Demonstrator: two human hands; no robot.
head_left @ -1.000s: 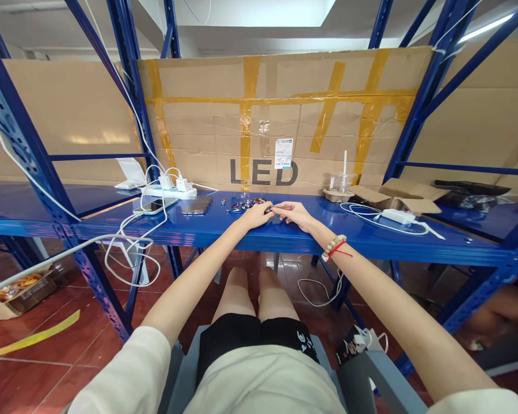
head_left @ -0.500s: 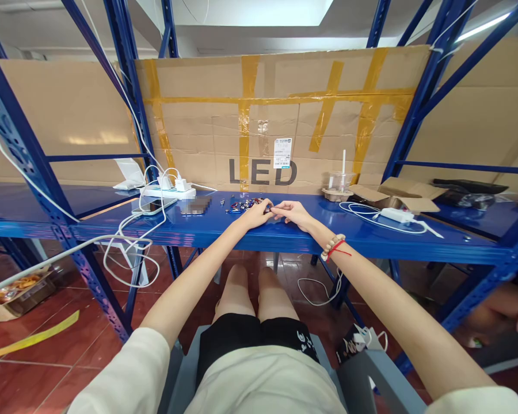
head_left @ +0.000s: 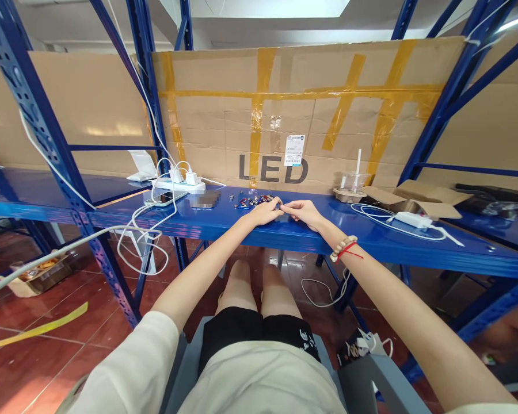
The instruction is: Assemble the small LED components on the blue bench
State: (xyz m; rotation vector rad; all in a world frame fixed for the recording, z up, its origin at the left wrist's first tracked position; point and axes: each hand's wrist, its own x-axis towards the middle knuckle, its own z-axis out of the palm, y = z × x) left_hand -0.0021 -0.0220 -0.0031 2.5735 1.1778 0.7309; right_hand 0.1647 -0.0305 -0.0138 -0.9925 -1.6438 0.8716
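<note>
My left hand [head_left: 265,211] rests at the front part of the blue shelf [head_left: 216,225], its fingers bent together beside a small pile of shiny, mixed-colour pieces [head_left: 254,201]. My right hand [head_left: 303,213] comes in from the right, thumb and fingertips pinched. The fingertips of both hands meet just right of the pile. Whatever lies between them is too small and hidden to make out. A beaded bracelet [head_left: 344,247] with a red string is on my right wrist.
Left of the pile are a phone [head_left: 166,198], a blurred item [head_left: 205,199] and a white power strip [head_left: 179,185] with cables. To the right stand a plastic cup [head_left: 353,183], an open cardboard box [head_left: 414,195] and a white adapter [head_left: 413,219]. Blue uprights flank the cardboard backing.
The view has shifted a little, so the shelf and items appear further right. Both hands stay together by the pile, with slight changes in the fingers.
</note>
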